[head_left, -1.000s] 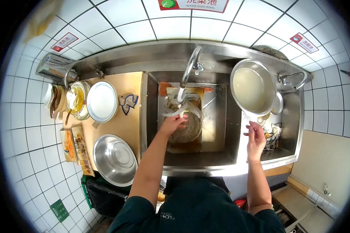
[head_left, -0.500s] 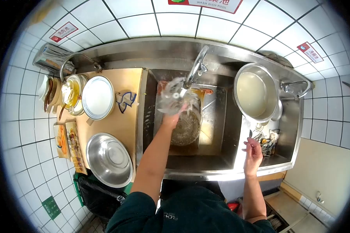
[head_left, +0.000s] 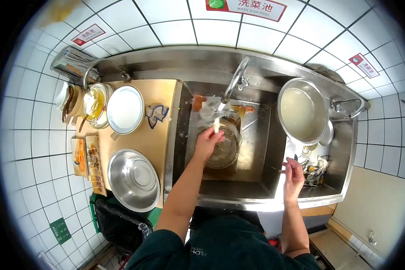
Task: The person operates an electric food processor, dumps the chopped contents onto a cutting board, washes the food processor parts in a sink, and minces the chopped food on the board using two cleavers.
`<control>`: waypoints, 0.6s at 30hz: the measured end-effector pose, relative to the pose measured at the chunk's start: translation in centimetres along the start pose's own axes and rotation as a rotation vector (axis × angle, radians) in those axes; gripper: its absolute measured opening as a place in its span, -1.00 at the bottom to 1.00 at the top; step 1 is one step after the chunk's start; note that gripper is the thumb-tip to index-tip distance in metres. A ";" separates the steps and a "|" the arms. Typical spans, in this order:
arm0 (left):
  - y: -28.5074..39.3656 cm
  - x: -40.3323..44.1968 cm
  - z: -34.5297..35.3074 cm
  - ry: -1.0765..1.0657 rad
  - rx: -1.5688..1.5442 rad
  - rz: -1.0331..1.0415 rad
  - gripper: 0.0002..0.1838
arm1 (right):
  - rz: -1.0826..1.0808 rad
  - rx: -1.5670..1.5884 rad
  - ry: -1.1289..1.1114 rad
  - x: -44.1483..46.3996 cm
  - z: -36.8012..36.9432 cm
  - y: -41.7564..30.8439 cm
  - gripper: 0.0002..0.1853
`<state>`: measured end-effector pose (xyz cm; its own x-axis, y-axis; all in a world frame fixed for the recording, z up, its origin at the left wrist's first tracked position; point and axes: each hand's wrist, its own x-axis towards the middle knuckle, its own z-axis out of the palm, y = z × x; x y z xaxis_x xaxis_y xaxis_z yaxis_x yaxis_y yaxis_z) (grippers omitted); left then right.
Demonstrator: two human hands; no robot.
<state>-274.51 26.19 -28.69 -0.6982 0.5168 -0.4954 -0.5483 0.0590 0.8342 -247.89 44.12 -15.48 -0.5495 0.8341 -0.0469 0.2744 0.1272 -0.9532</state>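
My left hand (head_left: pixel 208 143) pinches a small white piece (head_left: pixel 217 125) under the running tap (head_left: pixel 236 80) of the middle basin. Water splashes around that piece, above a round vessel of water (head_left: pixel 225 150) standing in the basin. Over the divider beside the right basin, my right hand (head_left: pixel 293 179) is closed on a thin dark tool (head_left: pixel 295 158), perhaps a small knife; its full shape cannot be made out.
A large metal pot of cloudy liquid (head_left: pixel 303 111) stands at the right basin, near dark scraps (head_left: pixel 315 171). On the left board (head_left: pixel 159 92) are a white bowl (head_left: pixel 125 109), a blue-edged cloth (head_left: pixel 156 115) and a steel bowl (head_left: pixel 133 180).
My left hand moved up into the water stream, then back down a little, still pinching the white piece. In my right hand the thin tool now shows. The whole view has shifted slightly.
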 end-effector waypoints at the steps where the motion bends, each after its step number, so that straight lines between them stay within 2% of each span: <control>1: 2.1 -1.3 -0.1 0.053 0.166 0.021 -0.64 | 0.003 0.005 -0.005 0.2 0.2 0.0 -0.81; 3: 5.2 -2.8 -0.9 0.154 0.499 0.067 -0.64 | -0.005 0.059 -0.019 0.6 1.7 -0.3 -0.78; 4: 5.1 -2.5 -1.7 0.218 0.736 0.153 -0.61 | -0.017 0.081 -0.033 0.9 2.5 -0.8 -0.78; 7: 8.0 -2.9 -1.6 0.234 1.143 0.748 -0.71 | -0.062 0.091 -0.078 1.6 4.9 -2.6 -0.80; 8: 10.1 -3.3 -0.2 0.191 1.138 0.619 -0.83 | -0.071 0.092 -0.094 1.8 5.5 -3.1 -0.80; 14: 13.0 -0.7 1.7 -0.126 1.398 0.843 -0.87 | -0.116 0.131 -0.066 2.4 6.4 -5.5 -0.82; 18: 13.8 -0.1 1.3 -0.008 1.318 0.787 -0.79 | -0.125 0.124 -0.056 2.4 4.9 -3.6 -0.80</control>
<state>-281.44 28.03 -16.79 -0.6022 0.7825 0.1579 0.7346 0.4658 0.4933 -254.07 43.08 -13.60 -0.6177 0.7840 0.0612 0.1036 0.1583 -0.9819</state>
